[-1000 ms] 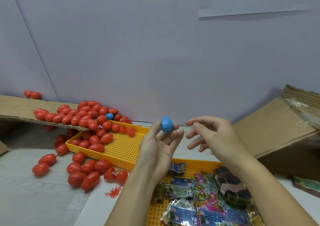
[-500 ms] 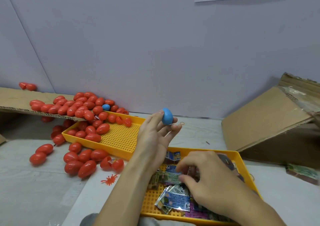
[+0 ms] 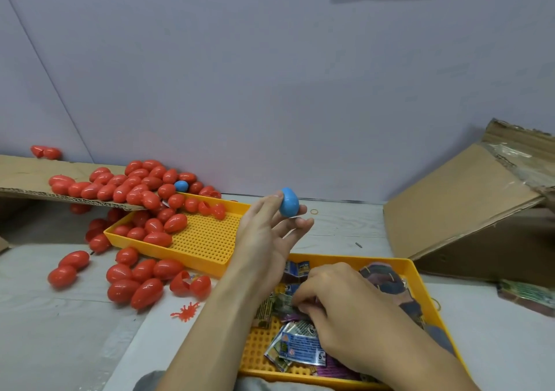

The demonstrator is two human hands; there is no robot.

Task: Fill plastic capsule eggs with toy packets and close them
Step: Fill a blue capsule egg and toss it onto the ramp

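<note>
Blue egg [image 3: 289,203] sits up at 12 o'clock, pinched in the left hand [image 3: 264,240] fingertips; looks light, hard and slick, so hold it round the middle. Right hand [image 3: 336,306] curls into the crinkly packets [image 3: 300,342] in the near tray [image 3: 420,273], though I can't tell if it grips one. Red eggs [image 3: 144,189] spill at 10 o'clock across the grey surface [image 3: 60,330], with a plain wall behind.

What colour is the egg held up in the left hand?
Blue; the egg shows plainly at the left hand's fingertips in the head view.

Both forearms [image 3: 210,315] are bare, no sleeves, rings or watch.
</note>
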